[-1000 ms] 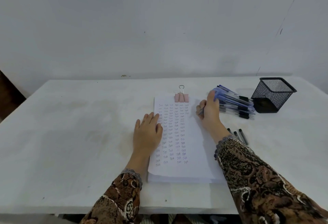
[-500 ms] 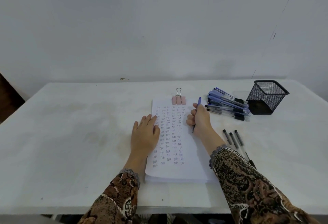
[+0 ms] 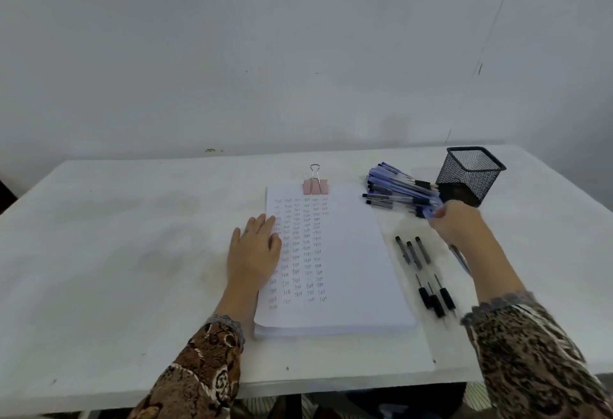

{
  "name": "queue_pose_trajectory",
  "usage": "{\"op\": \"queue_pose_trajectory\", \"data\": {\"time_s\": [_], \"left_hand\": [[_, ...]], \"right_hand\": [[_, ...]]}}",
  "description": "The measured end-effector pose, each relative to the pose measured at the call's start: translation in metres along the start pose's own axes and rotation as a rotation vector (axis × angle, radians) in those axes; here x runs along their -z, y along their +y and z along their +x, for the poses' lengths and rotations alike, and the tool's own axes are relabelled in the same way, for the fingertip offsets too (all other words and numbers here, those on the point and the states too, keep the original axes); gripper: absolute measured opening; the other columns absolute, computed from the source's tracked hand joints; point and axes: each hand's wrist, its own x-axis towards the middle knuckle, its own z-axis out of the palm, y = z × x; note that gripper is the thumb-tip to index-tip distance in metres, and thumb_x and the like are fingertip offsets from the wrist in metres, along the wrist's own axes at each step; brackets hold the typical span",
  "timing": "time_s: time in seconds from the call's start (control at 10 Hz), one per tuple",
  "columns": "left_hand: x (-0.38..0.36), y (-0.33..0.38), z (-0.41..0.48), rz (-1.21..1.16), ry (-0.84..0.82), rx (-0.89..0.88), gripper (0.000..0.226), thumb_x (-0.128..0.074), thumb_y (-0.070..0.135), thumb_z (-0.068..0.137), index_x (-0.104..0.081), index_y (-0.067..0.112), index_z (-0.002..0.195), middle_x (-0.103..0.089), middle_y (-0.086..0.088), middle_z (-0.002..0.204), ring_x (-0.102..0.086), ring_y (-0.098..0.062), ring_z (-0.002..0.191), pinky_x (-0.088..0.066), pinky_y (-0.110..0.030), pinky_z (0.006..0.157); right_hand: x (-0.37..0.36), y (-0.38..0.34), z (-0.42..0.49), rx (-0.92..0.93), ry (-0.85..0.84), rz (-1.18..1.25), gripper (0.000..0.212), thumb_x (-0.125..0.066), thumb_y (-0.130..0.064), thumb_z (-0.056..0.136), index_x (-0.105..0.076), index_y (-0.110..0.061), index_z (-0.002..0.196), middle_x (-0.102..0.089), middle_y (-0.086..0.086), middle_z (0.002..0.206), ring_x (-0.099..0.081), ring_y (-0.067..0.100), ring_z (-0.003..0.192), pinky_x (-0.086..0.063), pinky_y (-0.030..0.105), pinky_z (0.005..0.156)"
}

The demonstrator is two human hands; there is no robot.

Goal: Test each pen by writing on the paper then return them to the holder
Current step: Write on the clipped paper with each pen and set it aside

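Head view, right hand (image 3: 457,223) blurred, grip unclear

Plain office-like workspace: a white desk (image 3: 116,252) against a bare wall (image 3: 265,53), bearing clipped paper (image 3: 358,269), pens (image 3: 394,189) and a mesh holder (image 3: 471,173).

White table (image 3: 132,252) and paper (image 3: 358,252) (bluish and reddish scribbles in rows). Pink binder clip (image 3: 315,186), black mesh holder (image 3: 471,176), violet-blue heaped pens (image 3: 394,186). Brown, black and cream ornate print on both sleeves (image 3: 205,375).

three black pens (image 3: 414,255), one holder (image 3: 471,174), one clip (image 3: 315,186)
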Motion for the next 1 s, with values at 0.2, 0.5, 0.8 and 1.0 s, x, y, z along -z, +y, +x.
{"op": "queue_pose_trajectory", "data": {"time_s": [0.2,0.5,0.8,1.0], "left_hand": [[0.001,0.001,-0.001,-0.008,-0.004,0.004,0.046,-0.027,0.027,0.098,-0.027,0.020,0.144,-0.021,0.001,0.153,-0.011,-0.013,0.142,-0.002,-0.035,0.117],[0.001,0.001,-0.001,-0.026,0.008,-0.005,0.046,-0.028,0.027,0.098,-0.029,0.020,0.143,-0.023,0.001,0.153,-0.012,-0.014,0.142,-0.003,-0.036,0.116],[0.000,0.000,-0.001,-0.033,0.018,-0.012,0.045,-0.030,0.027,0.098,-0.030,0.020,0.143,-0.024,0.001,0.152,-0.013,-0.013,0.142,-0.004,-0.036,0.116],[-0.001,0.001,0.000,-0.023,0.039,-0.015,0.045,-0.030,0.025,0.098,-0.031,0.019,0.142,-0.026,0.000,0.151,-0.015,-0.014,0.142,-0.005,-0.036,0.116]], "right_hand": [[-0.016,0.029,-0.006,-0.158,-0.218,0.142,0.011,-0.059,-0.010,0.086,-0.060,0.000,0.081,-0.061,0.022,0.085,-0.056,0.030,0.072,-0.055,0.041,0.073],[-0.017,0.007,0.040,0.183,0.089,-0.008,0.022,-0.052,-0.012,0.089,-0.066,-0.007,0.106,-0.061,0.017,0.112,-0.056,0.035,0.105,-0.047,0.037,0.088],[-0.042,-0.013,0.072,0.441,0.173,-0.425,0.028,-0.043,-0.025,0.097,-0.058,-0.023,0.121,-0.053,0.002,0.128,-0.045,0.025,0.119,-0.034,0.038,0.098],[-0.024,-0.038,0.065,0.465,0.146,0.553,0.019,-0.042,-0.011,0.097,-0.056,-0.006,0.108,-0.053,0.005,0.093,-0.052,0.017,0.077,-0.036,0.020,0.064]]}}
